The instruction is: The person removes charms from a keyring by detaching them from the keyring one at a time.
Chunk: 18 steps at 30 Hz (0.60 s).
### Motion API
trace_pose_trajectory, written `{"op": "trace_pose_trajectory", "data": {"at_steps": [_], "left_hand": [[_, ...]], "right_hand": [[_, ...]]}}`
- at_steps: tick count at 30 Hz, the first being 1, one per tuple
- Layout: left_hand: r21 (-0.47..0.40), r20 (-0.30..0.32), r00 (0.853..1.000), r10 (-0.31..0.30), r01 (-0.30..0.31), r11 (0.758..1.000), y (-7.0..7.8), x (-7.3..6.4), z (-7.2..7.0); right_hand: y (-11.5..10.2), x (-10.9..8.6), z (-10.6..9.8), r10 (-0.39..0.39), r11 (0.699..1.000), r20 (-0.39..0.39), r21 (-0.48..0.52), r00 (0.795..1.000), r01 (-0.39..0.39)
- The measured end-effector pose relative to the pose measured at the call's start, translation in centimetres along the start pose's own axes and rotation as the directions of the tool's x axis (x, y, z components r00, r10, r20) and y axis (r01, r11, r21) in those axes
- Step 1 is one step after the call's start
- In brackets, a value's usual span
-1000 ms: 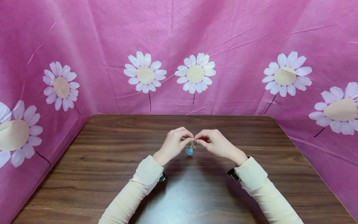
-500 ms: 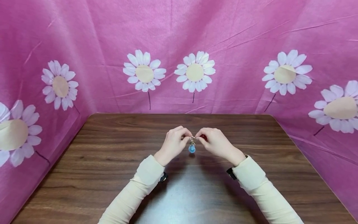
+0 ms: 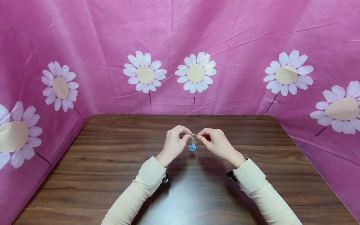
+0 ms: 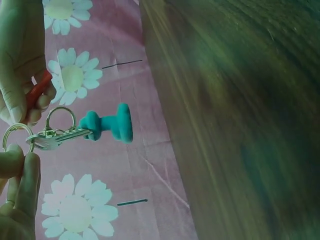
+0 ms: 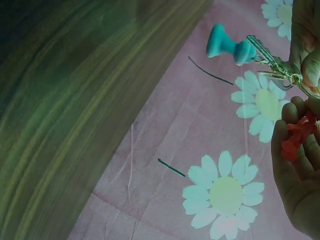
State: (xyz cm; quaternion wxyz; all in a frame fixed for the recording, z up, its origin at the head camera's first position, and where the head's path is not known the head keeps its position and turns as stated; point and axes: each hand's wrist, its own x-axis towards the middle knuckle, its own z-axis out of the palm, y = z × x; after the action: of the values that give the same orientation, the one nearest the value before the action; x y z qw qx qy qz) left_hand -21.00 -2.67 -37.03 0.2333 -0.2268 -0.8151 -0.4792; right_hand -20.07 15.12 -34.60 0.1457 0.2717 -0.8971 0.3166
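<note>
Both hands meet over the middle of the table at a small metal key ring (image 4: 18, 130). My left hand (image 3: 174, 142) pinches one side of it between thumb and fingers. From the other side my right hand (image 3: 220, 143) pinches the ring at thumb and fingertips. A red charm (image 5: 298, 137) lies within the right hand's curled fingers, partly hidden by them. Several keys (image 4: 57, 139) hang from the ring with a second metal loop (image 4: 61, 116). Below them dangles a blue-turquoise charm (image 3: 192, 147), spool-like with rounded ends in the wrist views.
A dark wood-grain table (image 3: 112, 150) lies beneath the hands. Pink cloth (image 3: 168, 31) with white daisies surrounds it at the back and both sides. Dark bands with small devices (image 3: 166, 179) sit at both wrists, beside the cream sleeves.
The keys and blue charm have risen slightly, and the charm has swung to hang straighter. Left fingers have shifted a little on the ring; both hands stay close together.
</note>
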Motion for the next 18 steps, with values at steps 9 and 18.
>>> {"op": "trace_pose_trajectory", "data": {"at_steps": [9,18], "left_hand": [[-0.134,-0.008,0.995,-0.095,0.093,0.987,-0.03,0.0,0.42],[-0.299,0.007,0.967,-0.254,0.244,0.922,-0.06,-0.22,0.78]], "right_hand": [[0.23,-0.12,0.17,0.008,0.999,-0.035,0.043,0.999,-0.007],[0.73,-0.17,0.61,0.014,0.994,-0.055,0.108,0.998,-0.008]]}}
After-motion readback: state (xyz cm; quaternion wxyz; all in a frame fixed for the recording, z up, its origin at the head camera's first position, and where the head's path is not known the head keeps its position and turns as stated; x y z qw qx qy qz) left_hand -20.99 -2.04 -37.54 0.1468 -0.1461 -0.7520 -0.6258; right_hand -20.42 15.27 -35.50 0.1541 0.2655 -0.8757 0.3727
